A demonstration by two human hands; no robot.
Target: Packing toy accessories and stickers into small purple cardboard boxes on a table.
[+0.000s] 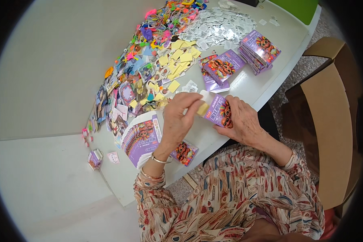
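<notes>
My right hand (245,122) is wrapped round a small purple printed carton (218,112), which lies tilted over the table with its end flap up on the left. At that end my left hand (180,117) has thumb and fingers pinched on a yellow card (202,109), partly at the carton's mouth. How deep the card sits inside cannot be seen. Beneath my left wrist, which wears a bangle (160,160), a fanned stack of flat purple cartons (143,137) rests on the table. One more purple carton (184,153) shows beside that wrist.
Yellow cards (177,60), clear packets (220,26) and colourful trinkets (161,28) are heaped along the far side. Filled-looking purple cartons (259,48) stand stacked at the right, others (223,66) lying nearby. A brown cardboard box (326,133) stands beyond the table's right edge.
</notes>
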